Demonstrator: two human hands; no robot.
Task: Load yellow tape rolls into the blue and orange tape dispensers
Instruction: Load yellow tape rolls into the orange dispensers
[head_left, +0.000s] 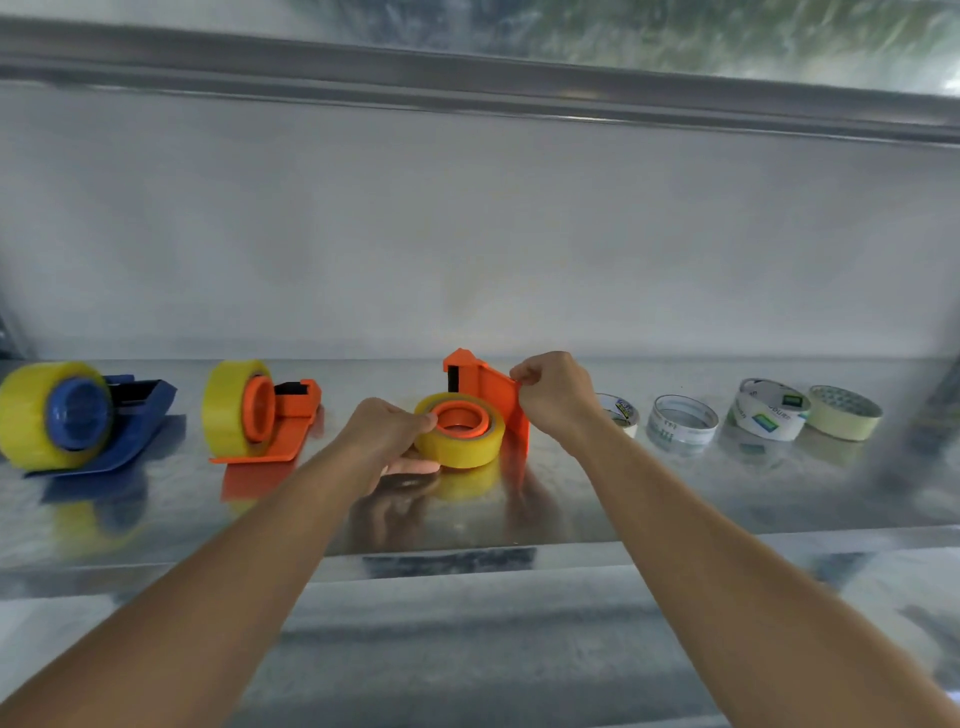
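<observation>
An orange tape dispenser (480, 382) lies on its side at the middle of the metal shelf (675, 499), with a yellow tape roll (465, 441) seated on its orange hub. My left hand (387, 434) grips the left side of that roll. My right hand (553, 395) pinches the right edge of the dispenser's orange plate. At the far left stands a blue dispenser (122, 421) carrying a yellow roll (31, 413). Beside it, a second orange dispenser (283, 421) stands with a yellow roll (226, 408) on it.
Several other tape rolls lie in a row to the right: a partly hidden one (621, 410), a clear one (683, 418), a white printed one (771, 410) and a cream masking roll (844, 413). A metal back wall rises behind the shelf. The shelf's front lip runs below my arms.
</observation>
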